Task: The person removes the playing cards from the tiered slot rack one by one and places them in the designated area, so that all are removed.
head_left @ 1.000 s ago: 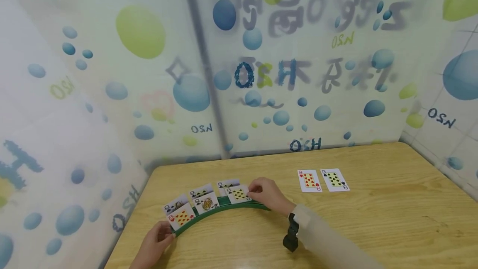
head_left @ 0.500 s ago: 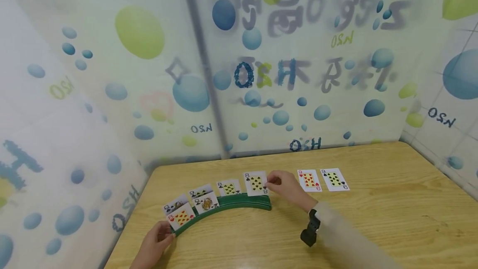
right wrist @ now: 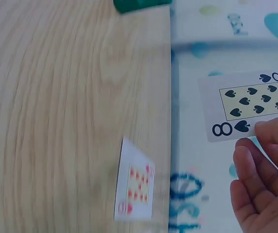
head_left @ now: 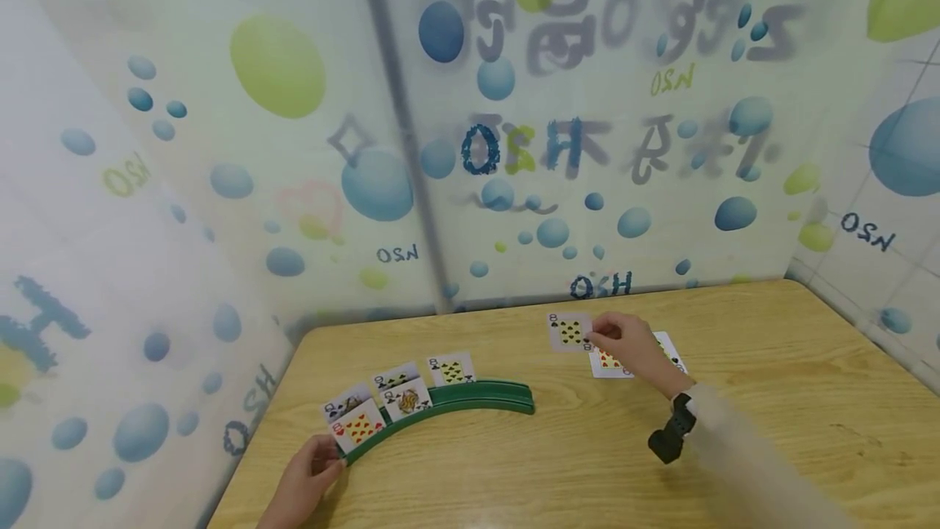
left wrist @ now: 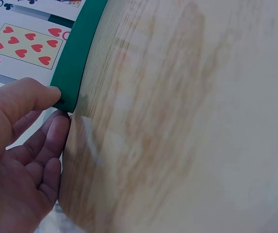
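Observation:
My right hand (head_left: 637, 349) pinches the eight of spades (head_left: 569, 333) by its edge, holding it up near the back of the table. In the right wrist view the thumb and fingertips grip one corner of the card, its face fully visible. A curved green card holder (head_left: 485, 393) stands on the left of the table. Its near-left end is gripped by my left hand (head_left: 304, 472), thumb on top. Upright in the holder are the eight of hearts (left wrist: 26, 46), a black queen (head_left: 408, 401), a black eight (head_left: 451, 369) and partly hidden cards behind. The holder's right end bears no card.
Partly hidden behind my right hand, a nine of hearts (head_left: 606, 364) and a nine of spades (head_left: 670, 345) lie on the wooden table (head_left: 470, 472). Patterned curtain-like walls (head_left: 551, 251) close off its back and sides.
My right hand has lifted the eight of spades out of the holder and carried it right and back, to in front of the nines. The left hand has kept its grip on the holder.

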`<state>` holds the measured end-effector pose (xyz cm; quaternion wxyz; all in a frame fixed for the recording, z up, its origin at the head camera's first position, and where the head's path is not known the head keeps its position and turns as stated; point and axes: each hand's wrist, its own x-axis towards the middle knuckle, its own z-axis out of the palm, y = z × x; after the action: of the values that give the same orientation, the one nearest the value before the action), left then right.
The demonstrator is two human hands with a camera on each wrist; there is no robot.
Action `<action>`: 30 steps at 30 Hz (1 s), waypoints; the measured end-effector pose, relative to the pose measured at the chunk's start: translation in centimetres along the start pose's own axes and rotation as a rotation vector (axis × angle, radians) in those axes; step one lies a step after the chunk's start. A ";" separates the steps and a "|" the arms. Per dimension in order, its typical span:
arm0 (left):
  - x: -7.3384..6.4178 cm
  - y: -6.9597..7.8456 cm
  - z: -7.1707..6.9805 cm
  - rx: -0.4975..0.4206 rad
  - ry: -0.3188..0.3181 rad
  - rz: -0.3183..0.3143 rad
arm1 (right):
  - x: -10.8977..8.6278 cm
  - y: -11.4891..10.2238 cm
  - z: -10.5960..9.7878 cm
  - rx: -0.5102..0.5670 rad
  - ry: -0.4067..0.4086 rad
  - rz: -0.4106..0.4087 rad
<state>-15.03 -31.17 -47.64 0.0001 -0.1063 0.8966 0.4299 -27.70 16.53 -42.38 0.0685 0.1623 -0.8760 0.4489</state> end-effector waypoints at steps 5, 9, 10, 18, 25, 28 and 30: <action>-0.1 -0.1 0.0 0.003 0.005 0.010 | -0.4 2.0 -2.9 -0.066 0.040 0.045; -0.1 -0.2 0.0 -0.006 0.005 0.015 | -1.0 3.6 -4.9 -0.105 0.060 0.080; -0.1 -0.2 0.0 -0.006 0.004 0.019 | -1.2 4.0 -5.4 -0.112 0.062 0.090; -0.2 0.0 -0.1 -0.022 0.005 0.031 | -2.2 6.5 -8.5 -0.188 0.055 0.134; -0.1 -0.1 -0.1 -0.019 0.000 0.010 | -2.5 7.6 -10.7 -0.236 0.050 0.165; -0.1 -0.1 -0.1 -0.020 0.000 0.009 | -2.6 7.9 -11.4 -0.258 0.036 0.184; -0.1 0.0 -0.1 -0.020 -0.002 0.014 | -2.7 8.1 -11.6 -0.269 0.026 0.187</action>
<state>-14.89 -31.25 -47.56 -0.0030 -0.0994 0.8930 0.4390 -28.31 30.96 -42.48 0.0590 0.0633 -0.9386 0.3339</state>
